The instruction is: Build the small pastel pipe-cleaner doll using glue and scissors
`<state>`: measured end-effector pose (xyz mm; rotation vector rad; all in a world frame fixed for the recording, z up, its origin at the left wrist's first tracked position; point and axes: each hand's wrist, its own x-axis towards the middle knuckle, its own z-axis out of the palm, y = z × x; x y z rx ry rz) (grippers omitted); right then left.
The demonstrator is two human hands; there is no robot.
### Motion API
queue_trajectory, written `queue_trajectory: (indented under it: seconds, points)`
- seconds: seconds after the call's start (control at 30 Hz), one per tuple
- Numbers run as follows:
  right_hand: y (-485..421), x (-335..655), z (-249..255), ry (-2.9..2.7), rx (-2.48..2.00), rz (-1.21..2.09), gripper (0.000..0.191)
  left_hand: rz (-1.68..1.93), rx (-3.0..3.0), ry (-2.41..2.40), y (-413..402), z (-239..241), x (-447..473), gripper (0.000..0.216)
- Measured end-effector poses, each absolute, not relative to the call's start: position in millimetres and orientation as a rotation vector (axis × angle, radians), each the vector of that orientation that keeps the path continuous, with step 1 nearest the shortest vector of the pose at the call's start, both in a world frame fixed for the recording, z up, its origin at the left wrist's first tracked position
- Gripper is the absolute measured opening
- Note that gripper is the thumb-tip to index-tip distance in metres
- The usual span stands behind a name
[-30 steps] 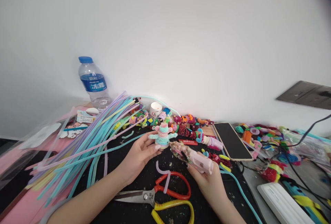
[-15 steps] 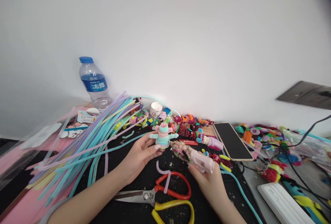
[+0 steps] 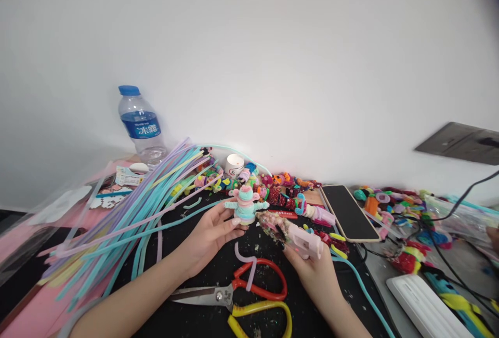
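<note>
Head view: glue gun nozzle at a pipe-cleaner figure

From the left: a water bottle (image 3: pixel 142 126) stands by the wall behind a fanned bundle of pipe cleaners (image 3: pixel 128 213); the left hand (image 3: pixel 206 236), palm up, pinches the base of the pipe-cleaner figure (image 3: pixel 246 205) between thumb and fingertips, holding it upright just above the black table (image 3: pixel 195 307) at mid-view; scissors (image 3: pixel 241 296) lie nearer the person, between the two wrists; the glue gun (image 3: pixel 296 236) points its crusted nozzle leftward at the figure's right side, very close, though contact cannot be told; the right hand (image 3: pixel 312 268) has its fingers wrapped shut round the gun's grip; a phone (image 3: pixel 348 212) lies face up beyond. Judged from this pose, the low pinch serves well, since it leaves the upper body free and the fingertips clear of the nozzle; a small dab and a steady figure would probably suit the soft fibres best
</note>
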<state>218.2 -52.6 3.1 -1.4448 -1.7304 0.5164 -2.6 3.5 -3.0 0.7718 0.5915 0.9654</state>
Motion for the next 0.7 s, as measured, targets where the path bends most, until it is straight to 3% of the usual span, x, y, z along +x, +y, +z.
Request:
queue_trajectory:
  seconds: [0.7]
  points:
    - [-51.8, 219.2, 1.8, -1.712, -1.493, 0.51, 0.017, 0.931, 0.724, 0.564, 4.6, -1.6, -4.5, 0.021]
